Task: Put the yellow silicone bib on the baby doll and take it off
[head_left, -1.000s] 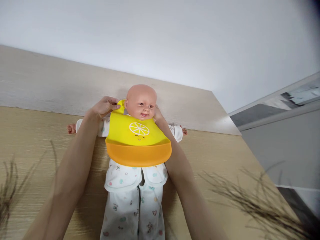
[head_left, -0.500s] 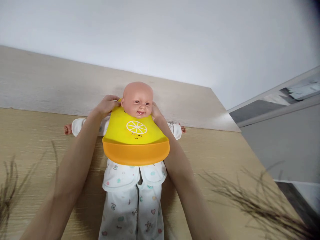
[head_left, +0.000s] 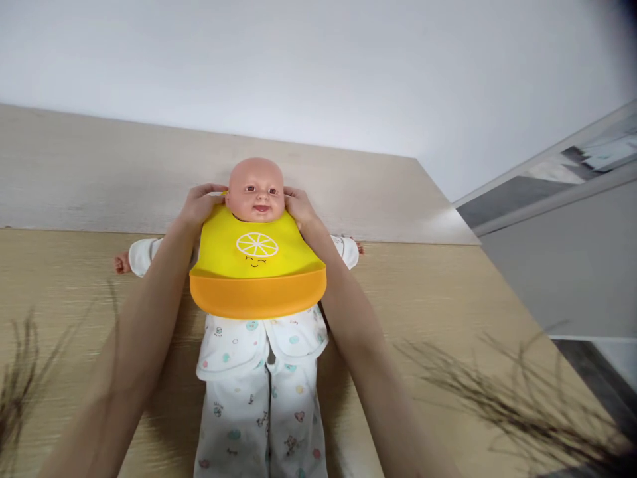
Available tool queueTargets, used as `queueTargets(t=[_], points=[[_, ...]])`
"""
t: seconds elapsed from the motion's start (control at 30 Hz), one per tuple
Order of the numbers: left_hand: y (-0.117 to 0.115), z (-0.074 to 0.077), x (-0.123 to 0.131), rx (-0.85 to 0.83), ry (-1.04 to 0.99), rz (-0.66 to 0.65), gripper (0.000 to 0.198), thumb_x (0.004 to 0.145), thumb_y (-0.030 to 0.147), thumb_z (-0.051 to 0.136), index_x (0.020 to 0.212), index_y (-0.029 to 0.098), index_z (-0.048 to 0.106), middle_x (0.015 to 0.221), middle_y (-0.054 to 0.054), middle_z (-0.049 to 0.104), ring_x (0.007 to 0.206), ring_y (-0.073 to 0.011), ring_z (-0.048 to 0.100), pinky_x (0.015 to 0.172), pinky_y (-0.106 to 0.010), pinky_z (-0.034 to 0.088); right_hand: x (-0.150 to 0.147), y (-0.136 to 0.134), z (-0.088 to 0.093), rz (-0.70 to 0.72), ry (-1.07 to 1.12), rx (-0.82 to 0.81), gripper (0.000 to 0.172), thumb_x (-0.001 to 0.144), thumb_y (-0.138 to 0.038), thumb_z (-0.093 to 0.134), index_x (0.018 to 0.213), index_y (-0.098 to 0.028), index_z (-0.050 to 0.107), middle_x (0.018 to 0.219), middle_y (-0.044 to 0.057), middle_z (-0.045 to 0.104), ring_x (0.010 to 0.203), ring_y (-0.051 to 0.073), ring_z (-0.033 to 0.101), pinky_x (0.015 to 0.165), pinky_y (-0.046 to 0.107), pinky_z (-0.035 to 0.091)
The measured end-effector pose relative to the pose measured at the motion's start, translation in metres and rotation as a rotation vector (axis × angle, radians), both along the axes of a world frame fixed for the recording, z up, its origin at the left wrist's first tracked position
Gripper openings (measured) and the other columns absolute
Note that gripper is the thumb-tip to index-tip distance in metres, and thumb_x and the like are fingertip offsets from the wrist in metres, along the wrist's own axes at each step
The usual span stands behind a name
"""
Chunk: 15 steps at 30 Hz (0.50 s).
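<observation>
A bald baby doll in white patterned clothes lies face up with its arms spread. Over its chest is a yellow bib with a citrus slice, a smiling face and an orange pocket. My left hand is closed at the bib's neck strap on the left side of the doll's head; a bit of yellow shows by its fingers. On the other side, my right hand has its fingers bent in behind the doll's neck, and the fingertips and what they hold are hidden.
The doll lies on a wooden table. Behind it stands a pale board against a white wall. Dark blurred strands hang in the lower left and lower right. A grey panel is at the right.
The doll, bib and both hands appear a little further left in view. The doll's head has turned more upright, and more of my right hand's fingers shows beside it.
</observation>
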<state>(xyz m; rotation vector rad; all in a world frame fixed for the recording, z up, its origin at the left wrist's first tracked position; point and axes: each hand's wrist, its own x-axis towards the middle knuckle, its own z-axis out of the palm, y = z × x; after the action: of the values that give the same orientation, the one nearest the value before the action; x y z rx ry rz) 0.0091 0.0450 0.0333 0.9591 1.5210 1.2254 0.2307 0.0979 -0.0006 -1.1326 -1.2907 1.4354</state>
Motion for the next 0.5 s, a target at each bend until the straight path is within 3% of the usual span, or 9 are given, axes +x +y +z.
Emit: queueTargets(t=[0.33,0.5], points=[[0.008,-0.012,-0.004,-0.043,0.356,0.008,0.036,0.07,0.014,0.069,0.105,0.014,0.075,0.065,0.0,0.062,0.066,-0.018,0.062,0.074,-0.031,0.055,-0.004,-0.001,0.002,-0.098,-0.252,0.131,0.024,0.077,-0.019,0.052,0.089,-0.008,0.069,0.083,0.009,0.071,0.086,0.019,0.067,0.087,0.035,0.057],[0.009,-0.013,-0.006,-0.05,0.418,0.048,0.021,0.07,0.016,0.068,0.089,0.014,0.077,0.07,-0.003,0.065,0.073,-0.0201,0.065,0.073,-0.03,0.055,-0.005,-0.001,0.005,-0.123,-0.284,0.11,0.023,0.074,-0.016,0.048,0.084,-0.009,0.068,0.082,0.007,0.071,0.08,0.016,0.065,0.081,0.03,0.055]])
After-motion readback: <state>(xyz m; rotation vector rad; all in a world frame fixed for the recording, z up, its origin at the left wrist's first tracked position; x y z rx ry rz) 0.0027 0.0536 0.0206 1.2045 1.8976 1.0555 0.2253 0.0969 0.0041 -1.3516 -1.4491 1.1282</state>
